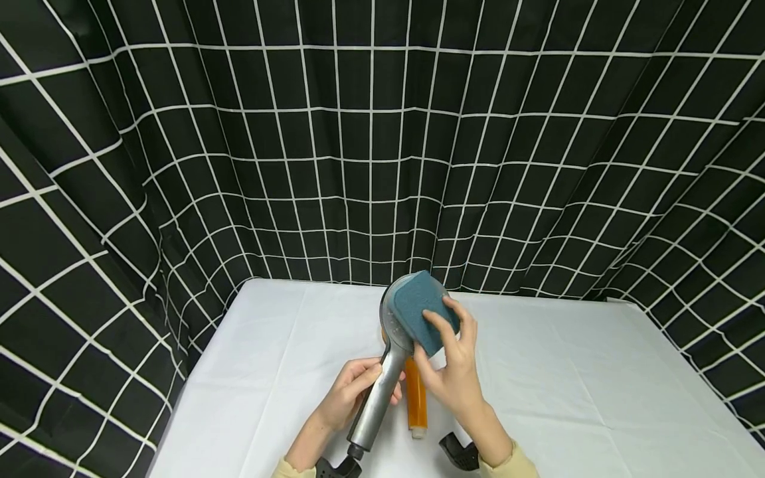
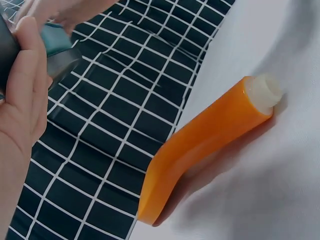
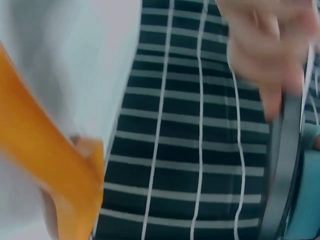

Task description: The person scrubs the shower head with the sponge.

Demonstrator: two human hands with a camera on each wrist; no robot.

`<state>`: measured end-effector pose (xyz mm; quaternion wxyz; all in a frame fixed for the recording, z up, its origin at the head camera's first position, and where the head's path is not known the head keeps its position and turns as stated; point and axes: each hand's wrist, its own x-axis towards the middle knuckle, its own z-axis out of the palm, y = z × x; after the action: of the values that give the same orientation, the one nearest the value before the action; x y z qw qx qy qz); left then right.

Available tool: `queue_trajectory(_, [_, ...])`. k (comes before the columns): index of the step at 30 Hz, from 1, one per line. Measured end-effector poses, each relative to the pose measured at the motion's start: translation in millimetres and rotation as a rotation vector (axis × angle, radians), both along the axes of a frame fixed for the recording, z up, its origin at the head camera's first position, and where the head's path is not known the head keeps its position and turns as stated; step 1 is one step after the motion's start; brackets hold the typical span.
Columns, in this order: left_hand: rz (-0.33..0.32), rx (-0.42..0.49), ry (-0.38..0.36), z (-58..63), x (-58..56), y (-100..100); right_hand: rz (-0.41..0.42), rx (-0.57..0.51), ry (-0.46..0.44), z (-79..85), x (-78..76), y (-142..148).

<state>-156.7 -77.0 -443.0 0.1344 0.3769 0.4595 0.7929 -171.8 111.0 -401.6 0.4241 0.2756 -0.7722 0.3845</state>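
Note:
My left hand grips the handle of a grey shower head, which is tilted with its round face up and to the right. Over that face, my right hand holds a blue-teal sponge between thumb and spread fingers, covering much of the face. In the right wrist view, the sponge lies against the shower head's rim. Beneath both hands, a bent orange tube-like handle with a whitish end rests on the table. Its far part is hidden in the head view.
A white cloth covers the table. Black curtains with a white grid stand behind it and at both sides. Black wrist mounts sit near both wrists.

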Motion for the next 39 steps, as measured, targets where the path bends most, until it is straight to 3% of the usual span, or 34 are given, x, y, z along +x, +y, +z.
queue_trajectory(4, [0.008,0.005,0.004,1.3,-0.5,-1,0.091,0.071,0.038,0.8,5.8,-8])
queue_trajectory(6, [0.005,0.008,0.001,1.7,-0.1,-1,0.095,0.075,0.037,3.4,2.4,-7])
queue_trajectory(12, [-0.023,-0.001,-0.017,1.3,2.5,2,-0.025,-0.021,-0.031,13.3,-20.7,9])
queue_trajectory(15, [-0.027,-0.01,-0.018,0.6,3.7,3,-0.056,-0.051,-0.028,13.9,-23.4,11])
queue_trajectory(24, [-0.021,0.014,0.0,-0.6,0.3,0,0.13,0.208,0.201,4.7,-2.4,-8])
queue_trajectory(26, [-0.021,0.014,-0.001,-0.4,0.1,1,0.118,0.2,0.189,5.9,-6.7,-5])
queue_trajectory(31, [-0.02,0.002,-0.01,-1.1,1.4,3,-0.039,0.086,0.062,11.9,-24.0,10])
queue_trajectory(34, [-0.024,-0.006,-0.013,-1.8,2.0,5,-0.1,0.031,0.014,13.0,-26.4,13])
queue_trajectory(36, [-0.02,-0.011,-0.009,-2.1,1.9,4,-0.088,0.025,0.02,12.1,-22.6,9])
queue_trajectory(39, [-0.016,-0.006,-0.003,-2.4,0.9,3,0.007,0.088,0.071,8.3,-11.9,-1])
